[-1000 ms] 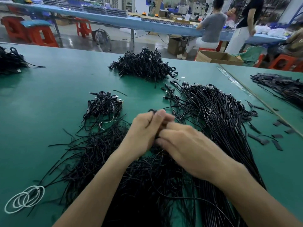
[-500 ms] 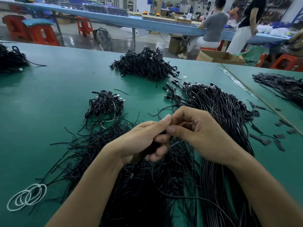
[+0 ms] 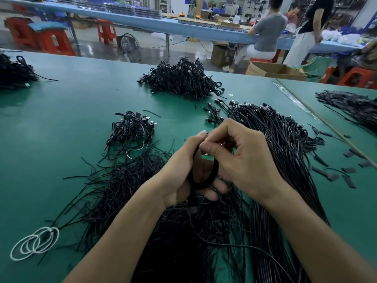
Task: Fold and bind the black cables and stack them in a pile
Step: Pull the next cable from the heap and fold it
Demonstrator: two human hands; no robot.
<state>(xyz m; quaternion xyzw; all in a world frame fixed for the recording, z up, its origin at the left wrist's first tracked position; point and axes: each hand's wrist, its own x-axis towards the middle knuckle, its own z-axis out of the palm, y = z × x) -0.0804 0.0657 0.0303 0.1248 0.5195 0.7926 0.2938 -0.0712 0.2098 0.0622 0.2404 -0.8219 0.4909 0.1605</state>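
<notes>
My left hand grips a black cable folded into a loop above the green table. My right hand pinches the top of the same loop with thumb and forefinger. A long bundle of straight black cables lies under and right of my hands. Loose black tie strands spread out to the left. A small pile of bound cables sits left of centre, and a bigger pile of bound cables lies farther back.
White elastic rings lie near the front left. Small black strips are scattered at the right. More cables lie at the far left and on the adjoining table. People work at a blue bench behind.
My hands lifted toward me and turned. The cable, bunched between my fingers before, now shows as an open loop held by both hands.
</notes>
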